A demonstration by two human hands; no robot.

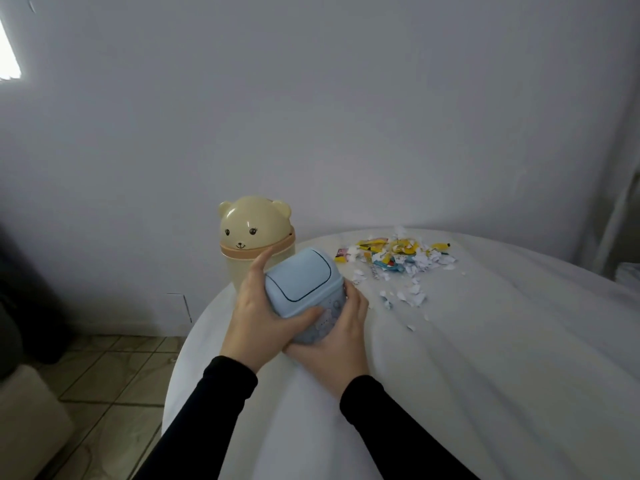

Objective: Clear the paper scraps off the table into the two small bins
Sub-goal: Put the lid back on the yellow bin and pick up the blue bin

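Both hands wrap the blue bin [304, 292], tilted with its swing lid facing the camera: left hand [258, 315] curled round the lid end, thumb across the body, right hand [334, 341] cupping the base from beneath. Paper scraps [398, 263] lie heaped on the white-draped bench [485, 358], well right of the bear bin [254, 233]. Likely step is placing the bin; best set upright just beside the heap, lid toward it, so scraps travel little.
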